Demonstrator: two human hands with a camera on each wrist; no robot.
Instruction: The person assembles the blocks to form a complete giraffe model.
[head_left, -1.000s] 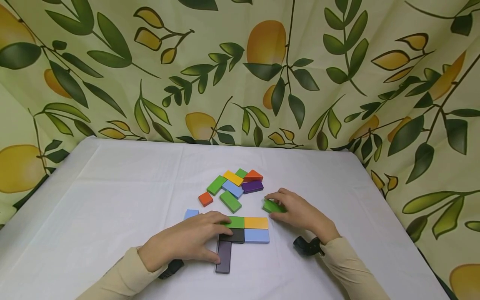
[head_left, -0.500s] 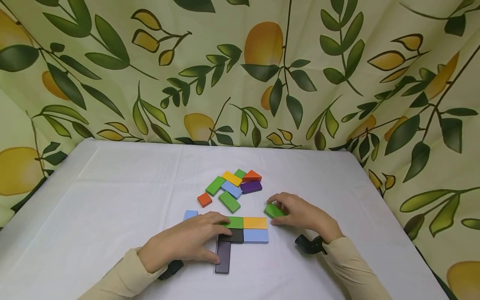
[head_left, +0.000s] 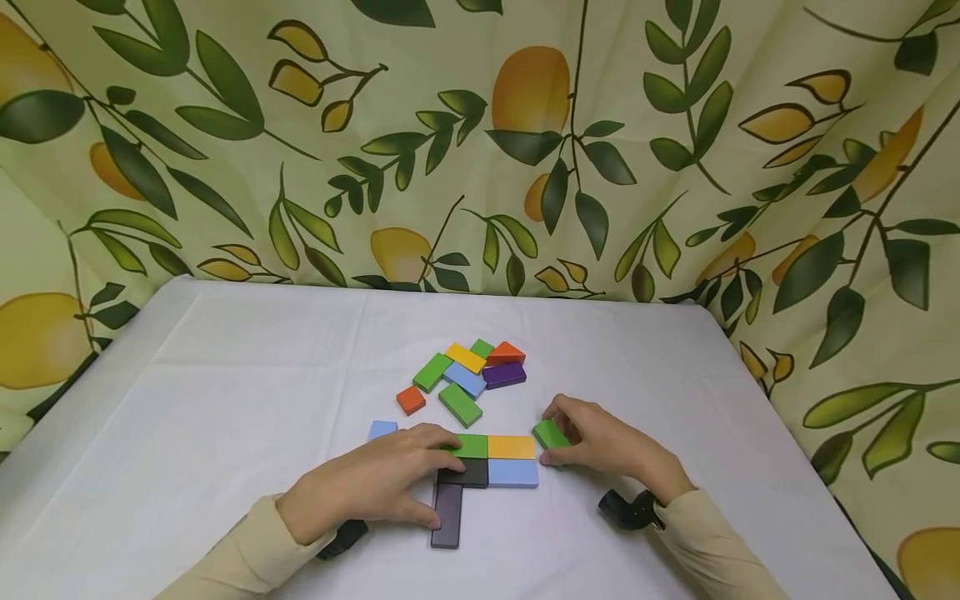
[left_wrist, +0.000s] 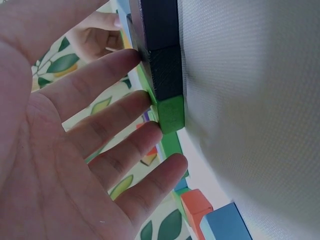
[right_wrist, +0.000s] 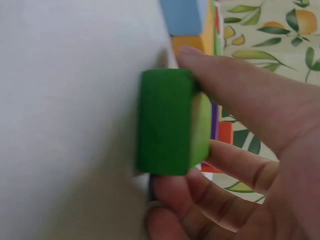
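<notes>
The right hand [head_left: 602, 435] pinches a green rectangular block [head_left: 551, 434] between thumb and fingers, which partly cover it. The left hand [head_left: 382, 472], fingers spread apart, touches the black block [head_left: 472, 473].

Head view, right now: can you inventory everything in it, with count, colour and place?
Grouped blocks: 5; green, yellow, blue, black, dark purple; laid together, lower middle
Held block: 1, green, right of the grouped blocks
Lone block: 1, blue, left of the grouped blocks
Far blocks: 8; 3 green, 2 red-orange, 1 yellow, 1 blue, 1 purple; beyond the grouped blocks
Tablecloth: 1, white, under the blocks
Patterned cloth: at least 1, cream with green leaves and orange fruit, behind
Wrist cameras: 2, black, one per wrist
Sleeves: 2, beige, both arms
Left hand: 1, touching the grouped blocks
Right hand: 1, pinching the held block
</notes>
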